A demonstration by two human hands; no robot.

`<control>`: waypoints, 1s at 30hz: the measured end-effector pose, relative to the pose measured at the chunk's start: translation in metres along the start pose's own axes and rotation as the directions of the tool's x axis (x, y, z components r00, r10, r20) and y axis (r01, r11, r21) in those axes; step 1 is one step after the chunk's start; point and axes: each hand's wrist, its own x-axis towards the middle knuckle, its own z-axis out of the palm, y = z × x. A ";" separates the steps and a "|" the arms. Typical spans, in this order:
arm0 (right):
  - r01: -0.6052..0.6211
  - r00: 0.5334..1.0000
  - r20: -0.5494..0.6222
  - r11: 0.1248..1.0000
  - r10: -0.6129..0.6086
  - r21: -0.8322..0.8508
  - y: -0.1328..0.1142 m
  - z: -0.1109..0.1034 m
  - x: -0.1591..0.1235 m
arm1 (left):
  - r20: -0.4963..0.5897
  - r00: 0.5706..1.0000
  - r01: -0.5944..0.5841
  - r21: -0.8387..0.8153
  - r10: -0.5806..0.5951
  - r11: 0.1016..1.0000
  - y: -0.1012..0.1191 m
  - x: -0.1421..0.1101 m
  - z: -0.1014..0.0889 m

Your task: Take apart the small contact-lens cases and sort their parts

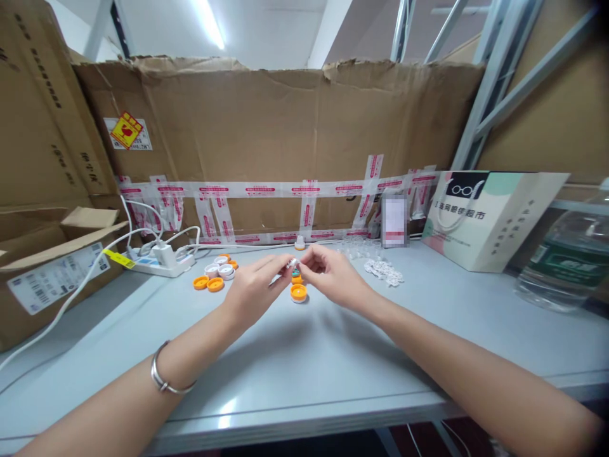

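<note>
My left hand and my right hand meet above the middle of the table. Between their fingertips is a small white plastic piece, pinched from both sides; its exact shape is partly hidden. Just below the hands, an orange round cap with a white lower edge lies on the table. Behind it, an orange and teal part shows between the hands, mostly covered. To the left of my left hand sit several orange caps and white caps. A white and clear capped piece stands farther back.
Small white parts lie in a pile at right, with clear plastic parts behind. A power strip with white cables and an open carton are at left. A paper bag and water bottle stand at right.
</note>
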 end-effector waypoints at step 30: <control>-0.184 0.950 0.108 0.807 0.292 -0.561 0.034 -0.069 0.026 | 0.275 0.889 0.459 -0.523 -0.367 0.718 0.004 -0.005 0.007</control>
